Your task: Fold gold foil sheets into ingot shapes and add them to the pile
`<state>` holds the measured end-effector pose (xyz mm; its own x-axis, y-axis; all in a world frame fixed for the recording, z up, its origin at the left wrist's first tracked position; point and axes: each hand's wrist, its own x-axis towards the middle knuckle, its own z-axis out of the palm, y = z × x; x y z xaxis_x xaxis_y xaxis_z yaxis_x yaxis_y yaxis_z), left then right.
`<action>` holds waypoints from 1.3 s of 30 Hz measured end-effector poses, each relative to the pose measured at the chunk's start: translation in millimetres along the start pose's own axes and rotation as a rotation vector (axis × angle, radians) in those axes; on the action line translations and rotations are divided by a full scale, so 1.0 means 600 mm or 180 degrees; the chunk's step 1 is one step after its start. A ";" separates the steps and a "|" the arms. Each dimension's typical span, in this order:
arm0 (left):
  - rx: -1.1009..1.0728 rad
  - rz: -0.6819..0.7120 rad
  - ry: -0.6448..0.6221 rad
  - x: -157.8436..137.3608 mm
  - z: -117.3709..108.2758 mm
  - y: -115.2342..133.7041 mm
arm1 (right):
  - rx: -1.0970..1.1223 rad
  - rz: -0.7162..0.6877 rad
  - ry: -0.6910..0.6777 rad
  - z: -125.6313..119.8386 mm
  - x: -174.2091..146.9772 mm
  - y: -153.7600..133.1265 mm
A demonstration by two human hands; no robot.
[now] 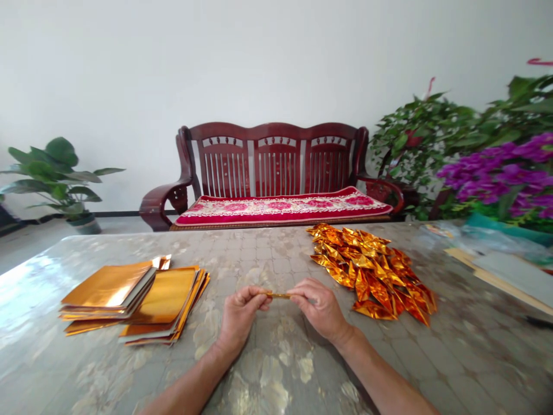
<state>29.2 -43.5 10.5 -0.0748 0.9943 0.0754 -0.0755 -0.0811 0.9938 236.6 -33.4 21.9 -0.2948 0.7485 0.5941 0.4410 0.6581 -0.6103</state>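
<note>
A narrow strip of folded gold foil paper [280, 295] stretches between my two hands, above the middle of the table. My left hand [242, 314] pinches its left end with thumb and fingers. The right end is pinched in my right hand [322, 308]. Only the short middle part of the strip shows; the fingertips hide both ends. To the left lie two overlapping stacks of gold foil sheets [168, 294], some with grey backs. On the right is a pile of pointed, folded gold foil pieces [375, 271], close to my right hand.
The table [259, 253] has a patterned, shiny cover. At its right edge lie pale boards [514, 276], clear plastic and a dark object [539, 321]. Behind stands a wooden bench [276, 161] with a red floral cushion. Potted plants [64, 173] and purple flowers [505, 173] flank it.
</note>
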 end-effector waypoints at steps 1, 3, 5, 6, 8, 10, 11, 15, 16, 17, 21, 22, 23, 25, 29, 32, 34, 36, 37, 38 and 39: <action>-0.0023 -0.0021 -0.0009 0.001 0.000 0.001 | -0.0066 0.0007 -0.0006 0.000 0.000 -0.001; -0.0065 -0.0057 -0.0024 0.002 0.000 0.004 | -0.0187 0.0029 -0.0017 0.000 0.000 -0.005; -0.0138 -0.0079 -0.0016 0.005 0.000 0.006 | -0.0219 0.0062 -0.0015 0.000 0.000 -0.010; -0.0197 -0.0086 0.0000 0.006 0.000 0.006 | -0.0196 0.0068 -0.0022 0.001 0.000 -0.012; -0.0335 -0.0092 0.0036 0.008 0.001 0.005 | -0.0144 0.0020 -0.0064 0.004 0.000 -0.016; -0.0426 -0.0091 0.0086 0.010 0.002 0.003 | -0.0204 -0.0100 -0.0071 0.008 -0.002 -0.019; -0.0426 -0.0094 0.0142 0.010 0.004 0.002 | -0.0302 -0.0180 -0.0046 0.010 -0.003 -0.021; -0.0149 -0.0166 0.0518 0.003 0.015 -0.007 | -0.1080 -0.0553 0.0038 0.017 -0.006 -0.032; -0.0067 -0.0237 0.0534 0.001 0.018 -0.009 | -0.1317 -0.0655 0.0031 0.019 -0.007 -0.035; -0.0004 -0.0334 0.0504 -0.002 0.020 -0.012 | -0.1545 -0.0745 0.0025 0.020 -0.007 -0.037; 0.0070 -0.0658 0.0404 -0.013 0.026 -0.015 | -0.2219 -0.0963 0.0025 0.021 -0.006 -0.039; 0.0083 -0.0681 0.0405 -0.015 0.027 -0.014 | -0.2319 -0.0995 0.0030 0.021 -0.005 -0.039; 0.0104 -0.0693 0.0385 -0.017 0.028 -0.013 | -0.2394 -0.1022 0.0042 0.021 -0.005 -0.040; 0.0100 -0.0700 0.0286 -0.019 0.030 -0.009 | -0.2477 -0.1078 0.0064 0.022 -0.005 -0.042; -0.0030 -0.0740 0.0112 -0.013 0.033 -0.004 | -0.2459 -0.1298 -0.0113 0.030 -0.009 -0.050; 0.0279 -0.0635 0.0093 0.000 0.028 -0.010 | -0.2341 -0.1544 -0.0206 0.044 -0.014 -0.054; 0.0623 -0.0485 0.0127 0.009 0.022 -0.018 | -0.2259 -0.1635 -0.0160 0.053 -0.017 -0.056; 0.0820 -0.0359 0.0137 0.015 0.015 -0.026 | -0.2159 -0.1622 -0.0160 0.059 -0.017 -0.059; 0.0879 -0.0285 0.0122 0.017 0.012 -0.030 | -0.2057 -0.1580 -0.0213 0.060 -0.017 -0.061; 0.0949 -0.0198 0.0102 0.018 0.010 -0.032 | -0.1895 -0.1517 -0.0270 0.060 -0.017 -0.062; 0.1029 -0.0103 0.0074 0.017 0.008 -0.034 | -0.1675 -0.1423 -0.0309 0.058 -0.016 -0.063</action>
<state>34.4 -31.2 -8.4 -0.1006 0.9939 0.0453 0.2412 -0.0198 0.9703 193.2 -62.7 20.7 -0.6074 0.4351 0.6646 0.6046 0.7959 0.0315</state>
